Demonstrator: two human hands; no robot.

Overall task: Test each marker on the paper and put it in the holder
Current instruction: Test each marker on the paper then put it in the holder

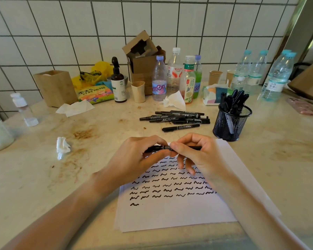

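Both hands hold one slim black marker pen [172, 148] level above the top edge of the white sheet of paper [172, 210], which is already filled with rows of black squiggles. The left hand [134, 159] curls its fingers round one end, and the right hand [197, 154] pinches the barrel between thumb and forefinger, its other fingers hanging loose over the paper. Whether the cap is coming off or going back on I cannot tell — the fingers hide the joint.

Either way, the step goes best with a straight pull or push along the barrel, no twisting, and the tip kept clear of fingers. If a test is due, the free space sits beside the lone squiggle on the bottom row.

The black wire-mesh pen holder [231, 121] stands just beyond the paper's far right corner, already crowded with markers, so the next one needs a gap to drop into. A loose pile of black markers [177, 118] lies on the stained beige countertop [43, 177] beyond the hands. Further back stand plastic bottles [159, 78], paper cups — well apart from the work — and a crumpled white tissue [62, 147] to the left.
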